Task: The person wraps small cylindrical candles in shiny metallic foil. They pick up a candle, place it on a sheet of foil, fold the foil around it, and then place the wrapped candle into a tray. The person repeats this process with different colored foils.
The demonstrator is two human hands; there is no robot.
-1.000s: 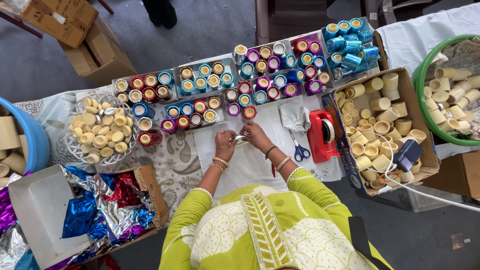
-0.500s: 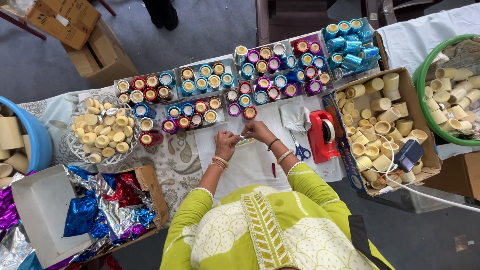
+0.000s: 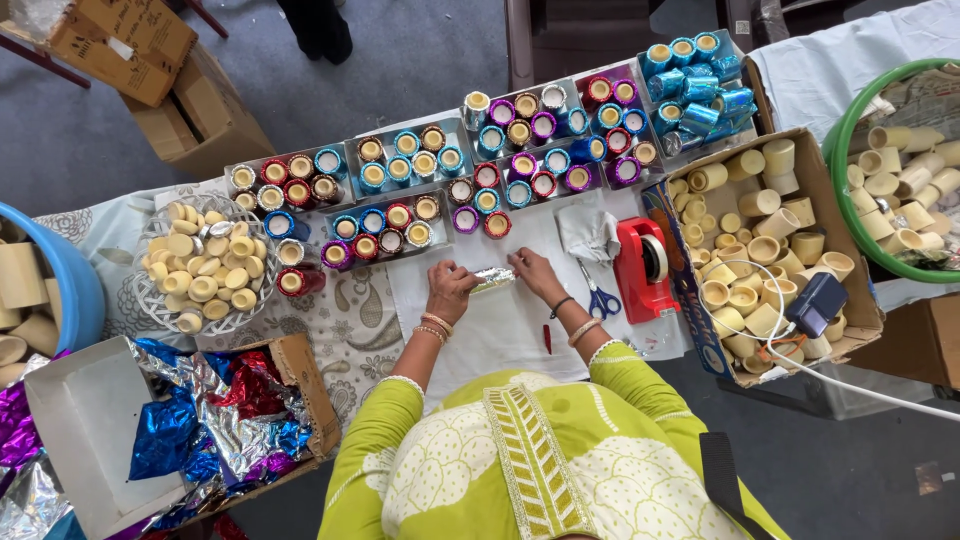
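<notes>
My left hand point(image 3: 450, 288) and my right hand point(image 3: 532, 276) meet over a white sheet point(image 3: 500, 330) on the table. Between them they press a small piece wrapped in silver foil point(image 3: 492, 279). Each hand grips one end of it. Rows of foil-wrapped cups point(image 3: 470, 175) in red, blue, purple and silver stand in shallow trays just beyond the hands. Bangles ring both wrists.
A red tape dispenser point(image 3: 643, 270) and blue-handled scissors point(image 3: 598, 297) lie right of my hands. A cardboard box of plain cream cups point(image 3: 770, 250) sits further right, a wire basket of small cups point(image 3: 200, 270) at left, a box of coloured foil sheets point(image 3: 200, 420) at lower left.
My hands have shifted slightly towards me on the white sheet, still working the silver-wrapped piece between them. Nothing else on the table has moved.
</notes>
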